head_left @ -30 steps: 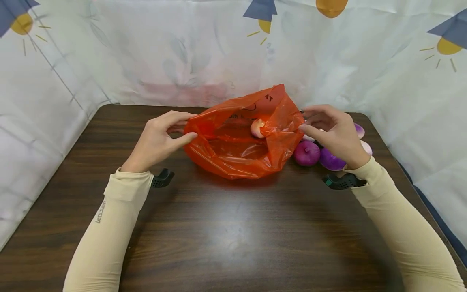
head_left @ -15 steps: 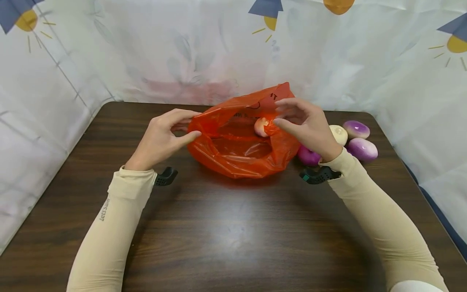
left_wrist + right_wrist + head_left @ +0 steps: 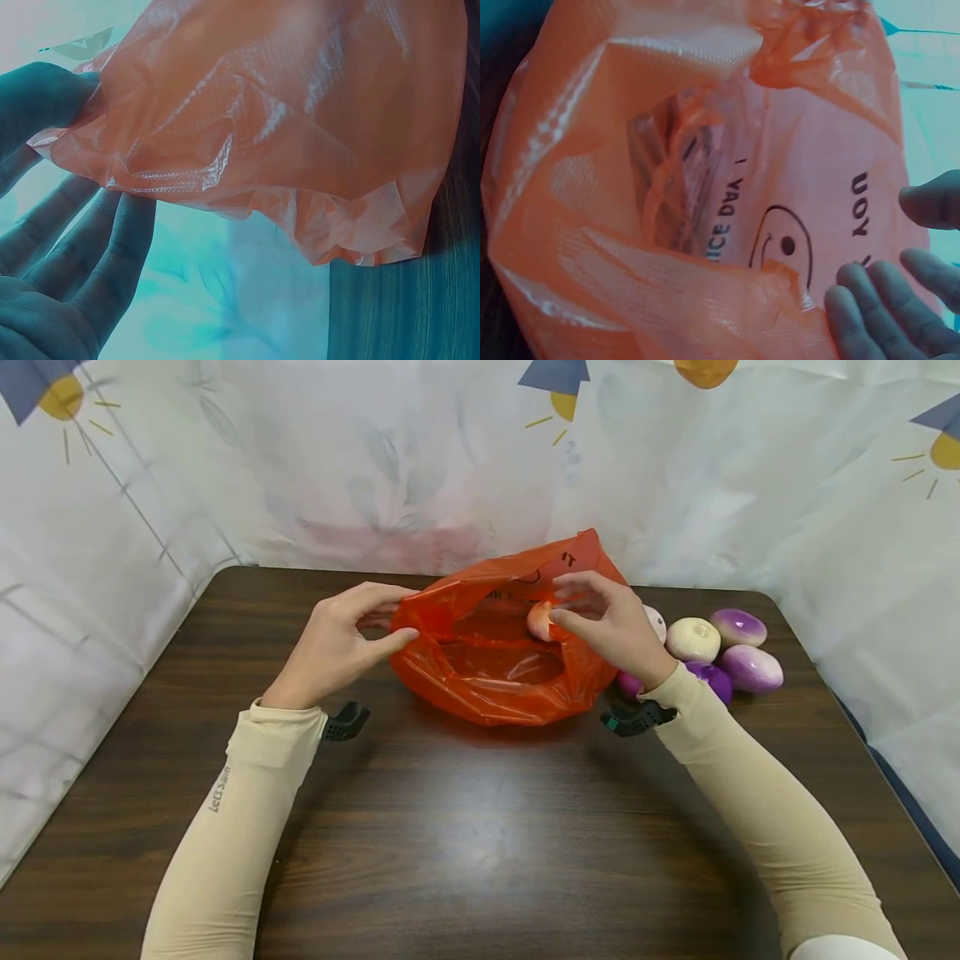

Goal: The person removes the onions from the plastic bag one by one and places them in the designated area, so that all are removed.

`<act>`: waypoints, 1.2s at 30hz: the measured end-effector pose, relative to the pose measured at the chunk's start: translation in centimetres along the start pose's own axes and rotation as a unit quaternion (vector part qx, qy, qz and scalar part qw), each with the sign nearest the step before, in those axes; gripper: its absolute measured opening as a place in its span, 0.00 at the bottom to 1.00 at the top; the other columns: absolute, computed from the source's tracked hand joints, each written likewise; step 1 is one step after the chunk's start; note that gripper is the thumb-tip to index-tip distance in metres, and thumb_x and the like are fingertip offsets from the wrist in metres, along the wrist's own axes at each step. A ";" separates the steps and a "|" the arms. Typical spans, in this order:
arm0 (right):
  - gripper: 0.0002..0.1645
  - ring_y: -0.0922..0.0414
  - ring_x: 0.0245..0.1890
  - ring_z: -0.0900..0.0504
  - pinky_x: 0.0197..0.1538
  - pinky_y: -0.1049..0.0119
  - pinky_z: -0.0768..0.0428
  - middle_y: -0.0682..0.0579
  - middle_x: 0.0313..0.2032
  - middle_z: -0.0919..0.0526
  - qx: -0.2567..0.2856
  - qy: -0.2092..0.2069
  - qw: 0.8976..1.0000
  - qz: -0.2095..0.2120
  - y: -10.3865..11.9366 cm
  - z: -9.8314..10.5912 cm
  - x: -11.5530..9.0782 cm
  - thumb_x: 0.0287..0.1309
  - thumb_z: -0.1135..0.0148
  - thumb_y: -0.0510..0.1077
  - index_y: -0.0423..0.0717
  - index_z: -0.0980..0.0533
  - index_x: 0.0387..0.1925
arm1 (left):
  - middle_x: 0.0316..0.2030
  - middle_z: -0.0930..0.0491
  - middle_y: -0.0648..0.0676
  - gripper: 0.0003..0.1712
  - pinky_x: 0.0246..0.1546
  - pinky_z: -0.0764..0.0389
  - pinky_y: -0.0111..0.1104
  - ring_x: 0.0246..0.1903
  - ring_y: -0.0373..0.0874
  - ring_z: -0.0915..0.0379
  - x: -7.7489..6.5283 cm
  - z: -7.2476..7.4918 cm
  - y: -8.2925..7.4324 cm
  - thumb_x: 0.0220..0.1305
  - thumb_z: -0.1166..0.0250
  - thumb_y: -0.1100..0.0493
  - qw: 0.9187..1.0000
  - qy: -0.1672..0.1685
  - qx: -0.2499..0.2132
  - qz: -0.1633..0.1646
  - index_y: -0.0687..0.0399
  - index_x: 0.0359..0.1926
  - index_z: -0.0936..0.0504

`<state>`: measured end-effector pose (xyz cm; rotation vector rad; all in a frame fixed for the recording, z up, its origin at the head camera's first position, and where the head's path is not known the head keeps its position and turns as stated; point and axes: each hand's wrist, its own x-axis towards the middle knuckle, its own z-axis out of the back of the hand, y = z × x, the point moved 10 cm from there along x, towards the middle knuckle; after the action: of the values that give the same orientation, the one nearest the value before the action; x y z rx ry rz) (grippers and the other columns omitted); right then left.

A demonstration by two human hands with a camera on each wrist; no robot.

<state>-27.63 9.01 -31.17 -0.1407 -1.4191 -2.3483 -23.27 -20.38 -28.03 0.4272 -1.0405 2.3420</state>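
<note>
An orange-red plastic bag (image 3: 480, 702) stands with its mouth open on the dark wooden table. My left hand (image 3: 337, 639) pinches the bag's left rim between thumb and fingers, also visible in the left wrist view. Inside the bag lies a pale orange-pink, onion-like bulb (image 3: 538, 621), partly covered by a fold. Over the bag's right side hovers my right hand (image 3: 618, 627), fingers loosely bent. The right wrist view has its fingers (image 3: 896, 311) apart from the thumb, with nothing gripped; printed text and a smiley show on the bag's inner wall. Contact with the bag is unclear.
Right of the bag sit several onion-like vegetables: a cream one (image 3: 693, 639), two purple-and-white ones (image 3: 752, 668), a dark purple one (image 3: 712, 681), and others partly behind the right hand. A printed white curtain (image 3: 450, 460) hangs along the table's back edge.
My right hand has moved left from beside the bag's right rim to over its right side, uncovering more vegetables. The left hand keeps its hold on the bag.
</note>
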 end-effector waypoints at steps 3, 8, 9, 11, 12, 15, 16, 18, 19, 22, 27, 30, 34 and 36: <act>0.27 0.54 0.58 0.14 0.55 0.69 0.15 0.47 0.60 0.18 -0.022 0.008 1.000 -0.017 -0.7 -0.2 0.3 0.67 0.32 0.47 0.51 0.24 0.66 | 0.53 0.14 0.50 0.25 0.51 0.20 0.13 0.44 0.42 0.14 0.0 -0.1 0.0 0.62 0.24 0.60 1.000 0.002 -0.002 -0.001 0.50 0.61 0.16; 0.35 0.50 0.65 0.18 0.65 0.50 0.17 0.48 0.67 0.21 -0.054 0.016 0.997 -0.048 -1.8 -0.3 0.8 0.66 0.32 0.48 0.51 0.29 0.72 | 0.52 0.14 0.49 0.25 0.51 0.19 0.15 0.44 0.40 0.15 0.0 -0.3 -0.2 0.62 0.24 0.61 1.000 0.004 -0.003 -0.004 0.50 0.61 0.16; 0.36 0.49 0.66 0.19 0.67 0.48 0.18 0.48 0.68 0.22 -0.057 0.019 0.997 -0.054 -2.0 -0.3 0.8 0.65 0.31 0.48 0.52 0.30 0.73 | 0.52 0.14 0.49 0.25 0.51 0.18 0.17 0.44 0.39 0.15 0.0 -0.3 -0.2 0.62 0.24 0.61 1.000 0.004 -0.002 -0.005 0.50 0.61 0.16; 0.39 0.47 0.67 0.20 0.69 0.47 0.20 0.47 0.69 0.23 -0.056 0.027 0.996 -0.067 -2.4 -0.4 0.9 0.64 0.30 0.45 0.51 0.32 0.74 | 0.52 0.14 0.49 0.25 0.51 0.16 0.20 0.43 0.39 0.15 0.0 -0.3 -0.4 0.62 0.24 0.61 1.000 0.004 0.000 -0.007 0.50 0.60 0.16; 0.41 0.46 0.67 0.20 0.69 0.46 0.20 0.47 0.69 0.23 -0.056 0.031 0.995 -0.072 -2.6 -0.4 0.9 0.63 0.30 0.44 0.51 0.33 0.75 | 0.52 0.14 0.49 0.25 0.51 0.15 0.21 0.43 0.38 0.15 0.1 -0.4 -0.4 0.62 0.24 0.61 1.000 0.004 0.002 -0.008 0.50 0.60 0.16; 0.43 0.45 0.68 0.21 0.71 0.46 0.22 0.47 0.71 0.24 -0.064 0.044 0.994 -0.082 -3.1 -0.5 1.0 0.60 0.28 0.42 0.51 0.34 0.75 | 0.52 0.14 0.49 0.25 0.51 0.15 0.22 0.43 0.38 0.15 0.1 -0.4 -0.5 0.61 0.24 0.61 1.000 0.003 0.004 -0.008 0.50 0.60 0.15; 0.44 0.45 0.68 0.21 0.71 0.46 0.22 0.47 0.71 0.24 -0.068 0.048 0.993 -0.084 -3.3 -0.5 1.0 0.60 0.27 0.42 0.50 0.34 0.75 | 0.52 0.14 0.49 0.25 0.51 0.15 0.21 0.43 0.38 0.15 0.2 -0.4 -0.5 0.61 0.24 0.62 1.000 0.003 0.004 -0.008 0.50 0.60 0.15; 0.44 0.46 0.69 0.22 0.72 0.47 0.22 0.47 0.71 0.25 -0.076 0.056 0.992 -0.085 -3.5 -0.6 1.1 0.59 0.27 0.42 0.50 0.34 0.75 | 0.52 0.14 0.49 0.25 0.51 0.17 0.18 0.42 0.38 0.15 0.2 -0.4 -0.5 0.61 0.24 0.62 1.000 0.003 0.005 -0.009 0.51 0.60 0.15; 0.44 0.46 0.69 0.22 0.72 0.47 0.22 0.46 0.71 0.25 -0.083 0.060 0.991 -0.085 -3.6 -0.7 1.2 0.59 0.27 0.43 0.49 0.34 0.75 | 0.52 0.14 0.49 0.25 0.51 0.17 0.17 0.42 0.38 0.15 0.2 -0.4 -0.5 0.61 0.24 0.62 1.000 0.004 0.005 -0.008 0.51 0.60 0.15; 0.45 0.45 0.69 0.23 0.73 0.46 0.23 0.43 0.71 0.24 -0.100 0.074 0.989 -0.085 -3.9 -1.1 1.5 0.60 0.27 0.44 0.45 0.35 0.76 | 0.51 0.14 0.49 0.25 0.50 0.17 0.17 0.42 0.38 0.15 0.2 -0.4 -0.4 0.61 0.24 0.62 1.000 0.005 0.005 -0.008 0.51 0.60 0.16; 0.47 0.42 0.68 0.24 0.73 0.44 0.25 0.40 0.70 0.25 -0.159 0.079 0.980 -0.085 -4.1 -1.4 1.9 0.60 0.27 0.48 0.42 0.36 0.76 | 0.52 0.14 0.49 0.25 0.50 0.17 0.17 0.42 0.38 0.15 0.1 -0.3 -0.5 0.61 0.24 0.62 1.000 0.004 0.005 -0.008 0.52 0.60 0.16; 0.48 0.42 0.68 0.24 0.73 0.44 0.25 0.41 0.71 0.26 -0.181 0.074 0.977 -0.080 -3.9 -1.2 2.0 0.58 0.25 0.49 0.44 0.36 0.76 | 0.52 0.14 0.50 0.25 0.50 0.19 0.15 0.43 0.39 0.15 0.2 -0.3 -0.6 0.61 0.24 0.62 1.000 0.004 0.003 -0.009 0.52 0.60 0.16; 0.49 0.42 0.68 0.25 0.74 0.42 0.27 0.42 0.72 0.27 -0.191 0.082 0.976 -0.067 -3.6 -1.6 2.2 0.59 0.26 0.50 0.45 0.37 0.77 | 0.52 0.14 0.51 0.25 0.50 0.20 0.14 0.43 0.41 0.15 0.1 -0.4 -0.6 0.62 0.25 0.62 1.000 0.004 0.002 -0.011 0.51 0.60 0.16; 0.50 0.42 0.67 0.25 0.74 0.42 0.27 0.42 0.72 0.27 -0.197 0.089 0.974 -0.064 -3.5 -1.8 2.4 0.58 0.26 0.52 0.45 0.37 0.77 | 0.51 0.14 0.51 0.24 0.50 0.20 0.14 0.43 0.41 0.15 0.1 -0.4 -0.5 0.62 0.25 0.62 1.000 0.004 0.004 -0.011 0.51 0.60 0.15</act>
<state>-30.96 8.20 -34.28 0.0549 -0.8915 -2.6495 -23.07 -19.76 -27.96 0.4297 -1.0176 2.3278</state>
